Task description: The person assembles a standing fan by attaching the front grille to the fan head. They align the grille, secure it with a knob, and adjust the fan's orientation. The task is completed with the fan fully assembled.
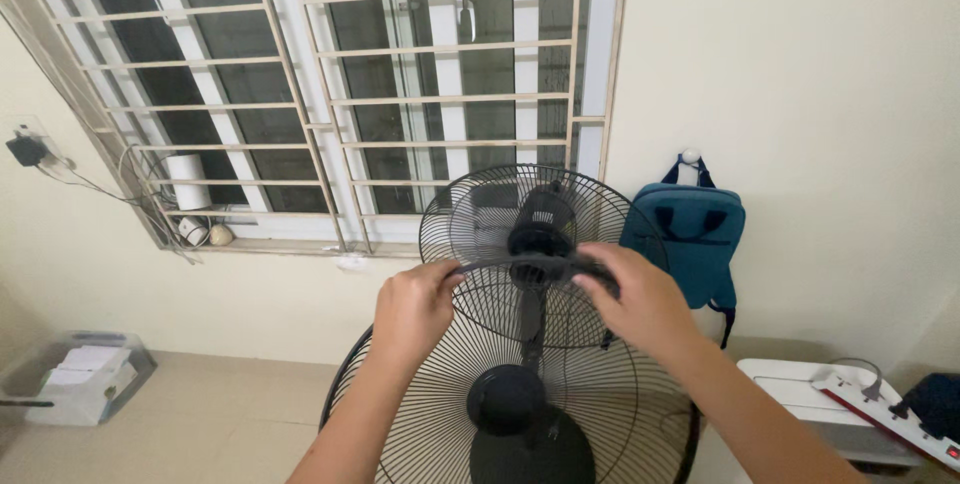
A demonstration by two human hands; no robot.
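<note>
Home room: barred window (330, 94), backpack (690, 234) on wall hook, standing fan (520, 344).

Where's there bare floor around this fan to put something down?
Bare floor lies left of the front grille, between it and the clear box. The right is crowded: a white unit carrying a power strip, with a blue bag hanging above.

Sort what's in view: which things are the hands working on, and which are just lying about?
In hand:
- left hand and right hand, each gripping the fan blade
- rear fan guard
- front fan guard

Lying about:
- blue backpack on the wall
- clear plastic box
- power strip
- barred window
</note>
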